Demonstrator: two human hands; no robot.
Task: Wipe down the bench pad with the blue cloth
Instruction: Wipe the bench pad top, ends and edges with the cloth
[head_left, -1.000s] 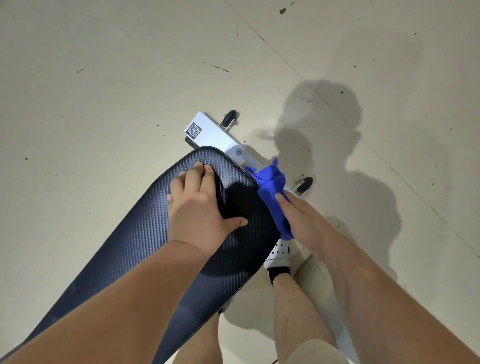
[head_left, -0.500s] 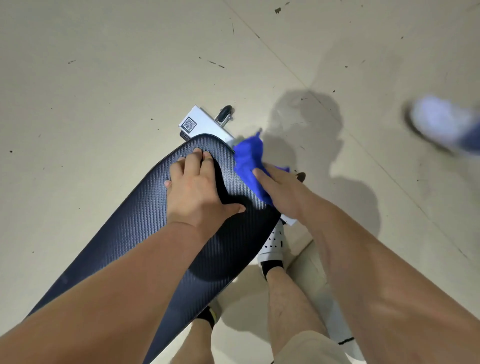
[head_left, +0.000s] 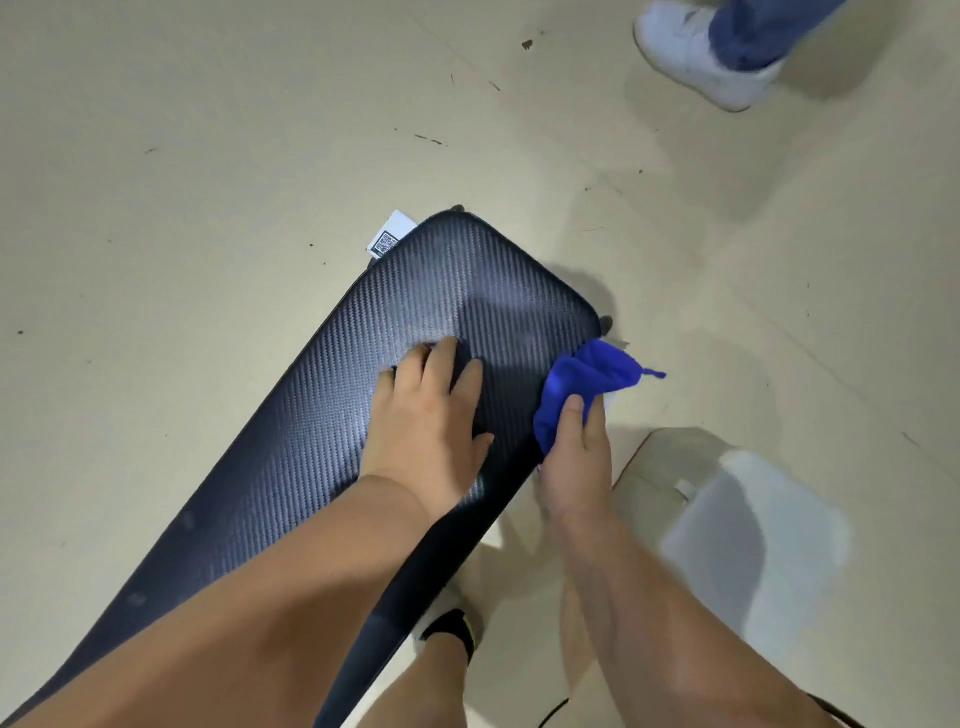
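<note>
The long black bench pad (head_left: 467, 291), with a woven carbon pattern, runs from the lower left up to the middle of the head view. My left hand (head_left: 426, 421) lies flat on it, fingers spread, a little back from its far end. My right hand (head_left: 574, 457) grips the bunched blue cloth (head_left: 582, 384) against the pad's right edge, near the far corner. Part of the cloth sticks out past the edge.
The bench's white frame end with a QR label (head_left: 389, 236) shows beyond the pad. Another person's white shoe and jeans leg (head_left: 696, 52) are at the top right. A blurred white object (head_left: 753, 530) sits on the beige floor at the right. My legs are below the pad.
My left hand has slid back from the pad's far end. My right hand with the cloth has moved from the end to the right edge. Another person's foot has come into view.
</note>
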